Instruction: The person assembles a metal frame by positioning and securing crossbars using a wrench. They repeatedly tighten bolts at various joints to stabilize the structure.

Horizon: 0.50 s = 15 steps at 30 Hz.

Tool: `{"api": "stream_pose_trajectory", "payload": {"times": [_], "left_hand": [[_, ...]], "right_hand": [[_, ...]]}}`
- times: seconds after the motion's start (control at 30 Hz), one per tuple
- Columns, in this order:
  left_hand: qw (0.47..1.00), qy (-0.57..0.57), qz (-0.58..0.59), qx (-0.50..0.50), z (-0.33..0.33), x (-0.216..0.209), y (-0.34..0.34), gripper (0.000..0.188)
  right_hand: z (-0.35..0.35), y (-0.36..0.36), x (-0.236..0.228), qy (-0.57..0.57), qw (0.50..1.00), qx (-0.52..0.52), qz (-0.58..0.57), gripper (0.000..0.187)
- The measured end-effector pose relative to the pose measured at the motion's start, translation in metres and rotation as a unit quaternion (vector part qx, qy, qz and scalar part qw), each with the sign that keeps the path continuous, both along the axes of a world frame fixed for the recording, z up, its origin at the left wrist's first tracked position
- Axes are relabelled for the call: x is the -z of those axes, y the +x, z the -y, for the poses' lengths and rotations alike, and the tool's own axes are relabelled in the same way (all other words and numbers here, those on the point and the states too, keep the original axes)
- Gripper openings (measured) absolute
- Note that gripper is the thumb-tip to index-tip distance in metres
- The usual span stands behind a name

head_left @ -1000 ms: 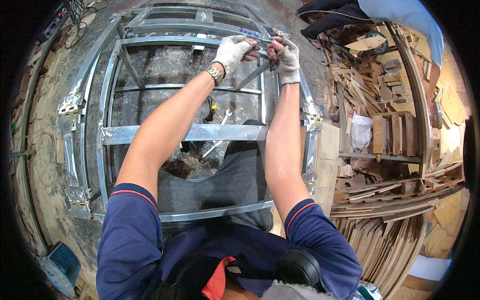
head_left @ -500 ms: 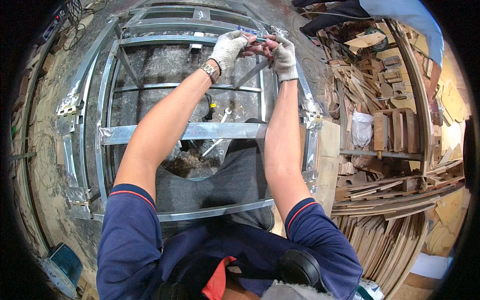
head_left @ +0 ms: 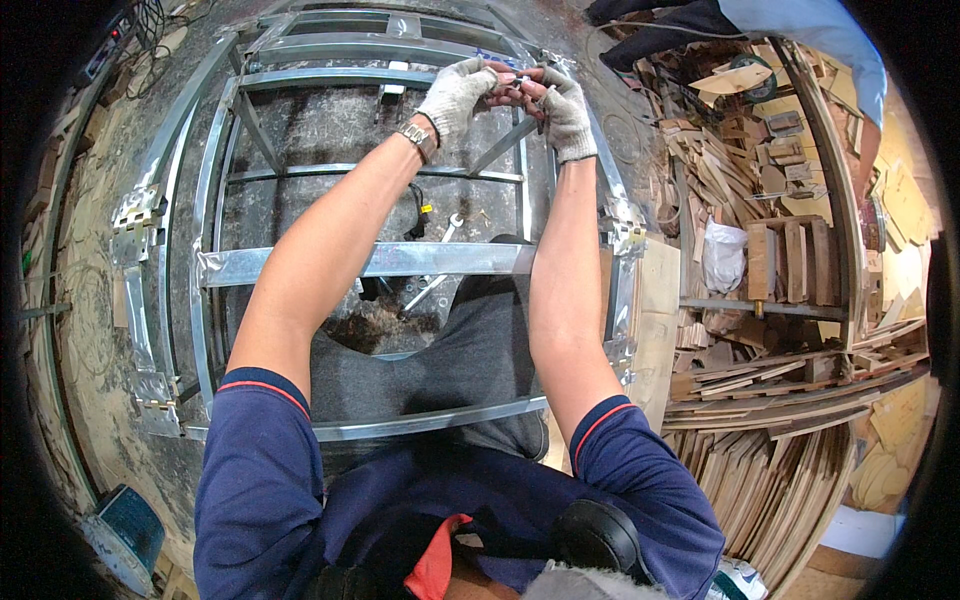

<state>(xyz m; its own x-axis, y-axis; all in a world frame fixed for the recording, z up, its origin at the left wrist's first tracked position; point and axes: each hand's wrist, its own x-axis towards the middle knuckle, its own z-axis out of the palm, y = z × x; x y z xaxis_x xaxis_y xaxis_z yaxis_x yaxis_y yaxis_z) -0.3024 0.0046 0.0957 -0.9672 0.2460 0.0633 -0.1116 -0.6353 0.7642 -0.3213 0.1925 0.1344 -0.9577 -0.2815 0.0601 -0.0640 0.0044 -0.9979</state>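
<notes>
Left hand [head_left: 455, 97], right hand [head_left: 565, 110]: both grips pinch small metal part [head_left: 520, 84]; orientation unclear.

A white plastic bag [head_left: 722, 255] is sitting among the stacked wood offcuts [head_left: 790, 250], just left of the upright wooden blocks, bulging and knotted at the top; no label, sign or screen is showing clearly anywhere around the wood offcuts.

Stacked wood offcuts [head_left: 790, 260], white bag [head_left: 722, 256]
</notes>
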Motion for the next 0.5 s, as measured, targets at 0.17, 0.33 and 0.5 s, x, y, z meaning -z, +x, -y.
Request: {"api": "stream_pose_trajectory", "payload": {"times": [0.17, 0.33, 0.5], "left_hand": [[0.999, 0.015, 0.013, 0.03, 0.0028, -0.0002, -0.0023, 0.014], [0.999, -0.008, 0.017, 0.039, 0.003, 0.0005, -0.003, 0.017], [0.999, 0.011, 0.005, 0.036, -0.0013, 0.0037, -0.0027, 0.018]], "right_hand": [[0.005, 0.0065, 0.0012, -0.01, 1.0, 0.0, -0.019, 0.033], [0.0032, 0.0012, 0.0072, 0.028, 0.999, -0.003, -0.018, 0.031], [0.0032, 0.0022, 0.0062, 0.049, 0.998, 0.033, -0.036, 0.028]]}}
